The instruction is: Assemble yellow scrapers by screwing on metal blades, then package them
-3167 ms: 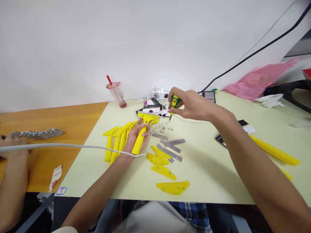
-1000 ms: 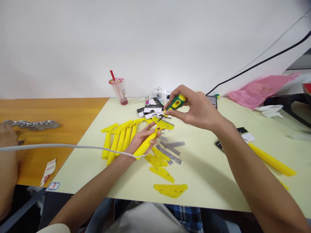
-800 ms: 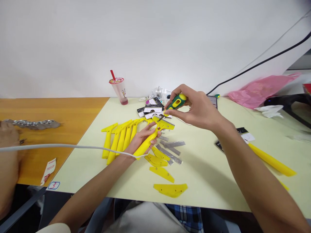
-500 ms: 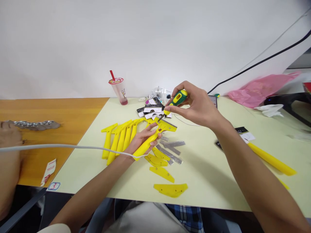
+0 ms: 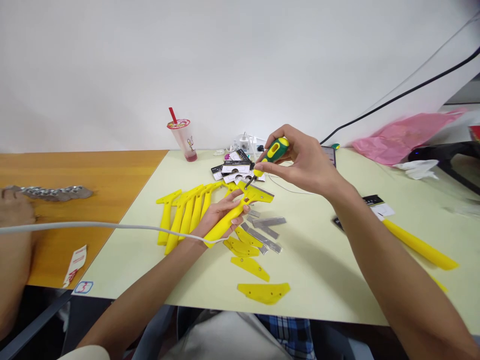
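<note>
My left hand [image 5: 219, 215] is closed around a yellow scraper [image 5: 225, 223], its head tilted up to the right with a metal blade edge along it. My right hand [image 5: 300, 157] grips a green and yellow screwdriver [image 5: 276, 150] from above; its shaft slants down to the left end of the scraper's head. Left of my left hand lies a row of several yellow scraper handles [image 5: 164, 217]. Thin grey blades [image 5: 262, 237] and loose yellow cover plates [image 5: 263, 293] lie below and right of the held scraper.
A drink cup [image 5: 183, 140] with a red straw stands near the wall. Black and white cards [image 5: 236, 167] are piled behind the scrapers. At right are a long yellow piece [image 5: 420, 245] and a pink plastic bag [image 5: 401, 137]. A co-worker's hand [image 5: 15, 206] rests at the left; a white cable [image 5: 112, 226] crosses in front.
Almost nothing differs. Both hands keep their hold on the scraper and the screwdriver, and the screwdriver tip stays at the scraper's head.
</note>
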`<state>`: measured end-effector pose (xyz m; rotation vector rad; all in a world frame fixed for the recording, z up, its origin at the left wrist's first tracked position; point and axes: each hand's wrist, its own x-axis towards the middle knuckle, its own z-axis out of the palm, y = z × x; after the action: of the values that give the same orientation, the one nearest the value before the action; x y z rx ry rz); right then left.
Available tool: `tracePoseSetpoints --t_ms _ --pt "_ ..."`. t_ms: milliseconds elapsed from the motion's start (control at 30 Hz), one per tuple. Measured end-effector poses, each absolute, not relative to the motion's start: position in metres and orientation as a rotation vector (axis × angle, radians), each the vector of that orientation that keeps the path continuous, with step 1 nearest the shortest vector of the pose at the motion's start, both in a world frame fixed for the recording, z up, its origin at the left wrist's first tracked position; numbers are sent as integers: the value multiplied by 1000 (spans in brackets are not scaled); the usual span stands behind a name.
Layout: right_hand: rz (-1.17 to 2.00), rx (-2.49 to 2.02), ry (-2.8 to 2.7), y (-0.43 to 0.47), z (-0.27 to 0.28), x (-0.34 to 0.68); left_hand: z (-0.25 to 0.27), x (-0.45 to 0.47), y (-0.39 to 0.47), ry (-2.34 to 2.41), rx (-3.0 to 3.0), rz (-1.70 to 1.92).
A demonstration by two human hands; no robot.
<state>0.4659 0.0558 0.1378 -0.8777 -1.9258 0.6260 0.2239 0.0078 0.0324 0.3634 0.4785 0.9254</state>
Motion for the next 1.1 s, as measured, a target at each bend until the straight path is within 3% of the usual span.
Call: tracePoseSetpoints --t_ms 1100 --pt "755 -826 -1979 44 153 469 43 234 9 652 290 984"
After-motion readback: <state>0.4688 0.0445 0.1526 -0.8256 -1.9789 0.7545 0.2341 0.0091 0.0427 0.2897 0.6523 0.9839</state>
